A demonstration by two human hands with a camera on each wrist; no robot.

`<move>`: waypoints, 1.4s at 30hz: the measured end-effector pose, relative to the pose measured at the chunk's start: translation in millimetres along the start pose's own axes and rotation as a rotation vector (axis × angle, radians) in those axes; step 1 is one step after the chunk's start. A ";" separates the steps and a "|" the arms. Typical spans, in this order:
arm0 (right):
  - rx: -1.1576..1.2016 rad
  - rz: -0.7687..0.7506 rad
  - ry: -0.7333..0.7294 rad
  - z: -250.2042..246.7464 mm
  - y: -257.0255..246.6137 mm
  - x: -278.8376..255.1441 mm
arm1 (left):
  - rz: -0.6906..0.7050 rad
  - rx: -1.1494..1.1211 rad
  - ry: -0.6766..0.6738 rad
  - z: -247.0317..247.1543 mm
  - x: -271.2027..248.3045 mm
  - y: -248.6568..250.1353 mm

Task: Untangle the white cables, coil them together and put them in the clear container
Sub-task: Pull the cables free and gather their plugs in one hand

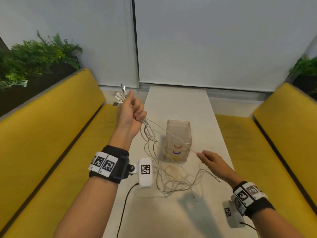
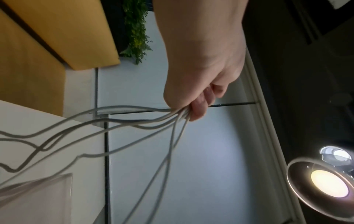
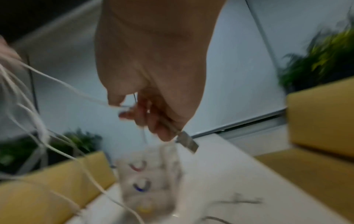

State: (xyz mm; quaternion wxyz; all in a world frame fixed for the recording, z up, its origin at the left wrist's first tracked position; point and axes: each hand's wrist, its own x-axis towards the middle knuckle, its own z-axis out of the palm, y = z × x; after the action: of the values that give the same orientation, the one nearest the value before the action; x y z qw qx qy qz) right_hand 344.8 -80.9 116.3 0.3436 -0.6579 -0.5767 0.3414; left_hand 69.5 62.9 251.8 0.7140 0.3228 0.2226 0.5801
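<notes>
One container (image 1: 178, 134) on the tabletop (image 1: 176, 103); cables (image 1: 164, 176) uncountable. Left hand (image 1: 132, 110) raised, fingers (image 2: 199, 109) gripping the bundle; right hand (image 1: 212, 160) low, pinching one strand.

Right wrist view blurred — clear container (image 3: 149, 181) smeared, contents unreadable.

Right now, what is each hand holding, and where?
Left hand grips the cables near their plug ends; right hand pinches one cable mid-length.

White cables (image 1: 155, 143) on my white worktop (image 1: 178, 102); clear container (image 1: 178, 134) marked red, blue, yellow; yellow benches (image 1: 51, 126)
</notes>
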 end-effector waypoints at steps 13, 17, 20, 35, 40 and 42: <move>0.174 -0.402 -0.051 42.3 -109.5 48.4 | -0.213 0.293 -0.266 30.7 -20.5 -79.9; 0.393 -0.334 -0.174 49.2 -108.4 51.8 | -0.214 0.215 -0.288 27.2 -20.0 -70.9; 0.341 -0.307 -0.200 51.3 -109.7 49.8 | -0.240 0.178 -0.321 21.1 -21.5 -62.0; -0.149 -0.144 -0.095 2.0 -41.5 45.1 | 0.148 0.105 -0.213 15.6 -22.6 40.8; -0.261 -0.037 -0.088 -6.4 -18.6 39.2 | 0.156 0.257 -0.292 15.4 -26.8 54.1; -0.248 -0.010 -0.058 -5.6 -22.0 37.7 | 0.151 0.417 -0.327 18.3 -30.7 44.0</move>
State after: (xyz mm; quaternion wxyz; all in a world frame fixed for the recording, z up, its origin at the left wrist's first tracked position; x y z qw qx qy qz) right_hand 341.9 -41.6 135.9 0.2444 -0.6824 -0.6275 0.2844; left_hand 45.0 34.5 294.3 0.6134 0.5679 0.1943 0.5134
